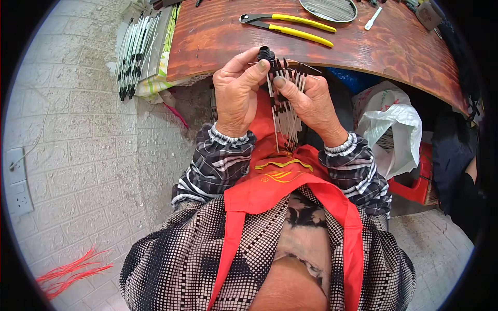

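Observation:
My left hand [236, 90] pinches a small black round cap [266, 53] between thumb and forefinger, just in front of the wooden table's edge. My right hand [310, 101] grips a bundle of thin white rods with black fittings [285, 106]; the rods hang down over my red apron [280, 176]. The two hands sit close together, and the cap is at the top of the bundle. My fingers hide part of the bundle.
On the reddish wooden table [218, 36] lie yellow-handled pliers [295, 26], a round tray of thin rods [329, 9] and a white tool [373, 18]. More black-tipped white rods [134, 52] lie at left. A white plastic bag [394, 129] sits at right; red strips [70, 272] lie on the floor.

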Demonstrator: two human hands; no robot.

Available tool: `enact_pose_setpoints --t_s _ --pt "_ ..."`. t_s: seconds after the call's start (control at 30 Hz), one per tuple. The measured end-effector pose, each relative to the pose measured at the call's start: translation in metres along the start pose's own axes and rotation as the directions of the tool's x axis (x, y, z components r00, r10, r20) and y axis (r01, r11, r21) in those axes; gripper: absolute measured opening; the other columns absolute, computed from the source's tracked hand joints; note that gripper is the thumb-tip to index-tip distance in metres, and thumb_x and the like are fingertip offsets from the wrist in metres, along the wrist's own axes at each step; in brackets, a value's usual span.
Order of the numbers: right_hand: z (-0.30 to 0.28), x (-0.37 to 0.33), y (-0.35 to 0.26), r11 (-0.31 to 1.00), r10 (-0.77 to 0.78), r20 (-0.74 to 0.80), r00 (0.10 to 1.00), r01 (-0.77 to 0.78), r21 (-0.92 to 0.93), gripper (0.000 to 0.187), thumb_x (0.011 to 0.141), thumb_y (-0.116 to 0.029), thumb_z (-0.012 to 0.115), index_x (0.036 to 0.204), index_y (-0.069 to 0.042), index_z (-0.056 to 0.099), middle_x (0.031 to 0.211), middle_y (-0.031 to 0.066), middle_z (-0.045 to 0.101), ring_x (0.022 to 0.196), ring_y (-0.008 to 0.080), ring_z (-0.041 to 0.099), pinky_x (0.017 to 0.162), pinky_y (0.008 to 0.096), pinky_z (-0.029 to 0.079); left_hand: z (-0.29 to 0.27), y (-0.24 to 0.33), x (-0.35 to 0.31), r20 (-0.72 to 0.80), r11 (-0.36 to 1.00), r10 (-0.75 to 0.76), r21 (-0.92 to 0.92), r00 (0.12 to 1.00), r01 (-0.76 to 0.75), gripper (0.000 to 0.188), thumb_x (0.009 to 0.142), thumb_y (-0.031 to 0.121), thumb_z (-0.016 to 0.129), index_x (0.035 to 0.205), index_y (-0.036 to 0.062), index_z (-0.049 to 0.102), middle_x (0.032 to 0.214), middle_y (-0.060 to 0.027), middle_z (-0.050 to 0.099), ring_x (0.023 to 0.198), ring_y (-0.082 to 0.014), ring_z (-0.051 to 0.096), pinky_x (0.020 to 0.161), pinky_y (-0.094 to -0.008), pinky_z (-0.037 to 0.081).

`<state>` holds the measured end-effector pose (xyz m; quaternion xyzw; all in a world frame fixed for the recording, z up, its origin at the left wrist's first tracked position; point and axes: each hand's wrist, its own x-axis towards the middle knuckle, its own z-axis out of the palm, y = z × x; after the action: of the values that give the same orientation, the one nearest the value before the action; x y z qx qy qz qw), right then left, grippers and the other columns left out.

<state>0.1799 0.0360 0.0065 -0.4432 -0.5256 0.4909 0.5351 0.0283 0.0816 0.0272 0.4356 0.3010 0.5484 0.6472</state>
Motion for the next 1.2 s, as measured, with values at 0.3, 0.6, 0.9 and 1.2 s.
enact_pose_setpoints --t_s 0.3,0.6,0.9,1.2 --pt "0.009 0.005 0.004 0.981 -0.145 -0.101 0.984 0.13 -0.143 0.032 0.092 -0.028 0.064 0.078 0.0 0.065 0.056 0.0021 0.057 0.052 0.0076 0.053 0.049 0.027 0.043 0.011 0.007 -0.002 -0.092 0.997 -0.008 0.073 0.996 0.015 0.025 0.09 0.001 0.061 0.113 -0.0072 0.06 0.101 -0.0191 0.068 0.092 -0.0284 0.069 0.082 -0.0363 0.057" --pt "0.004 0.004 0.002 0.998 -0.062 0.002 0.998 0.062 0.004 0.031 0.093 -0.027 0.064 0.078 0.001 0.065 0.056 -0.0002 0.057 0.053 0.0054 0.051 0.049 0.0251 0.043 0.0 0.013 -0.001 0.047 0.996 -0.07 0.055 0.996 0.067 0.029 0.092 0.003 0.06 0.118 -0.0078 0.058 0.101 -0.0178 0.068 0.092 -0.0271 0.068 0.082 -0.0354 0.057" --pt "0.016 0.0 -0.007 0.985 -0.007 -0.083 0.997 0.022 0.17 0.029 0.092 -0.024 0.066 0.079 0.002 0.066 0.059 -0.0009 0.057 0.057 0.0038 0.05 0.051 0.0229 0.042 -0.001 0.012 -0.007 0.088 0.991 -0.007 -0.135 0.996 0.019 0.031 0.091 0.0 0.061 0.12 -0.0075 0.057 0.101 -0.0169 0.069 0.094 -0.0256 0.068 0.084 -0.0347 0.056" --pt "0.013 -0.002 -0.012 0.993 -0.101 0.001 0.995 0.101 -0.065 0.024 0.093 -0.022 0.065 0.083 -0.001 0.069 0.062 -0.0017 0.06 0.059 0.004 0.05 0.053 0.0237 0.043 -0.012 0.015 -0.007 0.183 0.986 0.038 -0.168 0.982 -0.006 0.031 0.091 0.003 0.06 0.12 -0.0081 0.057 0.101 -0.0194 0.068 0.097 -0.0344 0.067 0.088 -0.0423 0.055"
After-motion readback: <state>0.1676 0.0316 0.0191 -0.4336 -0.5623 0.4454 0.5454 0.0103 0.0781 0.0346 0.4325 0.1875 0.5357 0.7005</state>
